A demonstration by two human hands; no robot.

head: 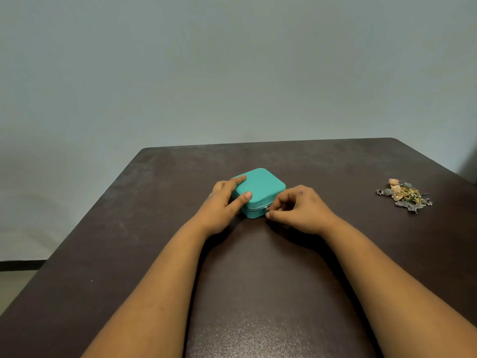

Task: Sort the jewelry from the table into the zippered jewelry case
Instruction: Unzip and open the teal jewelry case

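A small teal zippered jewelry case (263, 186) lies closed near the middle of the dark table. My left hand (223, 205) rests on its left side, index finger along the lid and thumb on the near corner. My right hand (299, 209) is at the case's near right corner, with thumb and fingers pinched on the small metal zipper pull (267, 209). A heap of gold and silver jewelry (404, 195) lies far to the right, apart from both hands.
The dark brown table (258, 280) ends at a pale wall behind. Its left edge slants toward the lower left, with floor beyond it. The jewelry heap sits close to the table's right edge.
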